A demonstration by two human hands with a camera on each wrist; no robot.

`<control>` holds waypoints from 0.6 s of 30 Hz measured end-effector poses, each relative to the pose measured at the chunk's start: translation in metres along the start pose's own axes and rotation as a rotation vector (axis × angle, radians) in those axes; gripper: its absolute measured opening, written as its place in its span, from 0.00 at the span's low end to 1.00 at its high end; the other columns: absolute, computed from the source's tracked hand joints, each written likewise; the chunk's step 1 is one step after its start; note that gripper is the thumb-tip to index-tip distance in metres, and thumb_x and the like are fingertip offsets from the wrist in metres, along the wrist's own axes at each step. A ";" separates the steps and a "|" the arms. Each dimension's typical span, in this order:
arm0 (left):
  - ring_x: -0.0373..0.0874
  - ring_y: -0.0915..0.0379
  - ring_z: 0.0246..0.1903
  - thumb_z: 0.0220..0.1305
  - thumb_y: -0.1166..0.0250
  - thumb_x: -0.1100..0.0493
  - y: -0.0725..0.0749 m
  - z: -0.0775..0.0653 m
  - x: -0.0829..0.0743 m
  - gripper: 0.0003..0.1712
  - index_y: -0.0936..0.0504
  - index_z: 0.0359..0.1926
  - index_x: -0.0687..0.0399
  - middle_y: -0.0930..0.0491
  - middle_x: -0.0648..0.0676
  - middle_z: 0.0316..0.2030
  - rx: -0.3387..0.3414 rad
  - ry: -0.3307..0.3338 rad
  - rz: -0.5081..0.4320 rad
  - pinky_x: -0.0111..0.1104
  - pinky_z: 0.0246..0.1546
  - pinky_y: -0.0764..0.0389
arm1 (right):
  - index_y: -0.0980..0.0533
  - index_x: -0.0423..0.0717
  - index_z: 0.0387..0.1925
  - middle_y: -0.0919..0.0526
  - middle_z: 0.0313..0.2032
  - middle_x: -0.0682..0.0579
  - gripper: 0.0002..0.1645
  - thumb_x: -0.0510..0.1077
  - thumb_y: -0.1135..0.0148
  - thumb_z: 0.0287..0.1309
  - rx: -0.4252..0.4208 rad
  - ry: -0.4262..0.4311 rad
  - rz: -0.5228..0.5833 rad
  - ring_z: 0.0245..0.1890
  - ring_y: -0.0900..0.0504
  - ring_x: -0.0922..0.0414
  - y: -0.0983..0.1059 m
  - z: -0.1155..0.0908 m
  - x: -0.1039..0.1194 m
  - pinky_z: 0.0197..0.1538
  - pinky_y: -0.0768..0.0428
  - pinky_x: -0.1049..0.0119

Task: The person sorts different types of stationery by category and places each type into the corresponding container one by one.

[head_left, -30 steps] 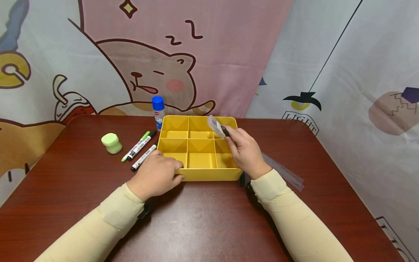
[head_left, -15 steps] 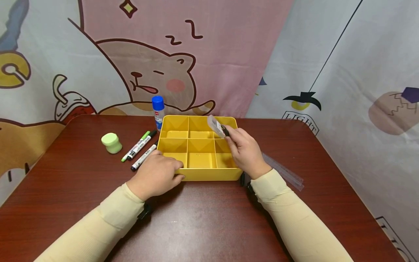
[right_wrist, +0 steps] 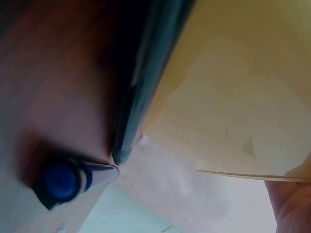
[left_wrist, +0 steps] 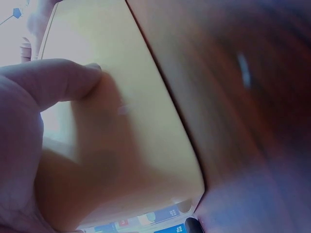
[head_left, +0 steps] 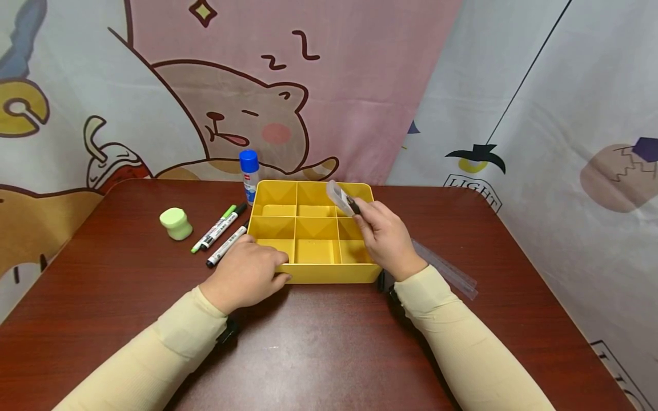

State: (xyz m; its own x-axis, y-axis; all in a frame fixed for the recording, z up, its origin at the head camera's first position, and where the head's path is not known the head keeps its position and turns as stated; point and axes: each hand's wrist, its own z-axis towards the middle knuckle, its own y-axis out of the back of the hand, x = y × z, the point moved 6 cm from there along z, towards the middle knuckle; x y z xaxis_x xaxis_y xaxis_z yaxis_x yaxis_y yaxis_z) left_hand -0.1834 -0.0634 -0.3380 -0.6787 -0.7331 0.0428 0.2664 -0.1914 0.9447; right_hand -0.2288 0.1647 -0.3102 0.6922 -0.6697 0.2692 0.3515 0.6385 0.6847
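Note:
A yellow box [head_left: 317,274] with several compartments stands mid-table. My left hand [head_left: 245,274] grips its near left wall, fingers over the rim and thumb against the outer face. That thumb also shows against the yellow wall in the left wrist view. Above the box's right side, my right hand [head_left: 386,235] pinches a small clear plastic piece [head_left: 337,196] with a dark part, tilted over the back right compartments. I cannot tell what kind of thing it is. Only the edge of the right hand shows in the right wrist view, by the box's rim.
Left of the box lie a green pen [head_left: 228,212] and two white markers [head_left: 226,246], with a pale green sponge-like block [head_left: 176,224] farther out. A blue-capped glue bottle [head_left: 249,171] stands behind them. On the right lies a clear ruler [head_left: 447,269]; a blue-ended marker [right_wrist: 60,180] shows low down.

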 end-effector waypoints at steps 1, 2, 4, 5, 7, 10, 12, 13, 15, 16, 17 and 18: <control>0.34 0.35 0.17 0.49 0.33 0.44 0.000 0.000 0.000 0.17 0.30 0.17 0.41 0.34 0.39 0.13 0.002 0.000 0.000 0.42 0.29 0.39 | 0.27 0.50 0.57 0.23 0.37 0.52 0.20 0.44 0.45 0.64 0.003 0.000 0.000 0.35 0.30 0.60 0.000 0.000 0.000 0.37 0.24 0.57; 0.34 0.35 0.17 0.49 0.33 0.44 0.000 0.000 0.000 0.17 0.30 0.17 0.41 0.34 0.39 0.13 0.004 0.000 0.001 0.42 0.29 0.39 | 0.27 0.51 0.57 0.24 0.36 0.52 0.19 0.44 0.45 0.64 0.006 0.001 -0.002 0.35 0.30 0.60 -0.001 0.000 0.000 0.36 0.24 0.57; 0.34 0.35 0.17 0.49 0.33 0.44 -0.001 0.000 0.000 0.17 0.31 0.17 0.41 0.34 0.39 0.13 0.006 0.002 0.001 0.42 0.29 0.40 | 0.27 0.51 0.56 0.24 0.36 0.53 0.19 0.44 0.46 0.64 0.012 0.002 -0.005 0.34 0.31 0.60 -0.001 0.000 -0.001 0.36 0.25 0.58; 0.34 0.35 0.17 0.49 0.33 0.44 -0.001 0.000 0.000 0.17 0.31 0.17 0.41 0.34 0.39 0.13 0.006 0.002 0.001 0.42 0.29 0.40 | 0.27 0.51 0.56 0.24 0.35 0.53 0.19 0.44 0.46 0.64 0.015 0.002 -0.007 0.34 0.31 0.60 -0.002 0.000 -0.001 0.35 0.25 0.58; 0.34 0.35 0.17 0.49 0.33 0.44 -0.001 0.000 0.000 0.17 0.31 0.17 0.41 0.34 0.39 0.13 0.003 0.002 0.001 0.42 0.29 0.40 | 0.27 0.52 0.56 0.25 0.35 0.54 0.18 0.44 0.46 0.65 0.023 0.000 -0.010 0.33 0.31 0.60 -0.002 0.000 -0.001 0.34 0.25 0.59; 0.34 0.35 0.17 0.49 0.33 0.44 -0.001 0.000 0.000 0.17 0.30 0.17 0.41 0.34 0.39 0.13 0.000 0.002 0.001 0.42 0.29 0.40 | 0.27 0.52 0.56 0.25 0.34 0.54 0.18 0.44 0.46 0.64 0.028 -0.001 -0.009 0.32 0.32 0.60 -0.002 0.000 -0.001 0.34 0.26 0.59; 0.34 0.35 0.17 0.49 0.33 0.44 -0.001 0.000 0.000 0.17 0.31 0.17 0.41 0.34 0.39 0.13 -0.001 0.002 0.002 0.42 0.29 0.40 | 0.27 0.52 0.56 0.25 0.34 0.54 0.18 0.44 0.45 0.64 0.030 -0.001 -0.007 0.32 0.32 0.60 -0.003 0.000 -0.002 0.33 0.26 0.59; 0.34 0.35 0.17 0.49 0.33 0.44 -0.001 0.000 0.000 0.17 0.31 0.17 0.41 0.34 0.39 0.13 0.001 0.002 0.002 0.42 0.29 0.40 | 0.27 0.52 0.56 0.25 0.34 0.54 0.18 0.44 0.45 0.64 0.030 0.000 -0.006 0.32 0.32 0.60 -0.003 0.000 -0.002 0.33 0.26 0.59; 0.34 0.35 0.16 0.49 0.33 0.44 -0.001 0.000 0.000 0.17 0.31 0.17 0.41 0.35 0.39 0.13 0.003 0.001 0.002 0.42 0.29 0.40 | 0.27 0.52 0.56 0.25 0.34 0.54 0.18 0.44 0.45 0.64 0.033 0.001 -0.006 0.32 0.32 0.60 -0.003 0.000 -0.002 0.33 0.26 0.59; 0.34 0.35 0.16 0.49 0.33 0.44 -0.001 0.000 0.000 0.17 0.31 0.17 0.41 0.35 0.39 0.13 0.003 0.000 0.003 0.42 0.29 0.40 | 0.26 0.52 0.55 0.25 0.34 0.54 0.18 0.44 0.45 0.64 0.035 0.002 -0.006 0.32 0.32 0.60 -0.003 0.000 -0.002 0.33 0.26 0.59; 0.34 0.35 0.16 0.49 0.33 0.44 0.000 0.000 0.000 0.17 0.31 0.17 0.41 0.35 0.39 0.13 0.002 -0.001 0.003 0.42 0.29 0.40 | 0.26 0.53 0.55 0.26 0.33 0.54 0.18 0.44 0.45 0.64 0.036 0.003 -0.006 0.32 0.32 0.60 -0.003 0.000 -0.002 0.33 0.26 0.59; 0.34 0.36 0.16 0.49 0.33 0.44 0.000 0.000 0.000 0.17 0.31 0.17 0.41 0.35 0.39 0.13 0.002 -0.002 0.003 0.42 0.29 0.40 | 0.26 0.53 0.55 0.26 0.33 0.55 0.18 0.44 0.45 0.64 0.038 0.004 -0.006 0.32 0.33 0.60 -0.003 0.000 -0.002 0.33 0.27 0.59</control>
State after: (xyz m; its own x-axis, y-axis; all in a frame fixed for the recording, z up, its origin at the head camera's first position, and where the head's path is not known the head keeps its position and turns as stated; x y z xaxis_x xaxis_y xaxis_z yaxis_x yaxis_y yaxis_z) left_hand -0.1835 -0.0633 -0.3381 -0.6793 -0.7324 0.0462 0.2672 -0.1883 0.9451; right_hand -0.2313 0.1636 -0.3127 0.6924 -0.6722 0.2621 0.3318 0.6193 0.7116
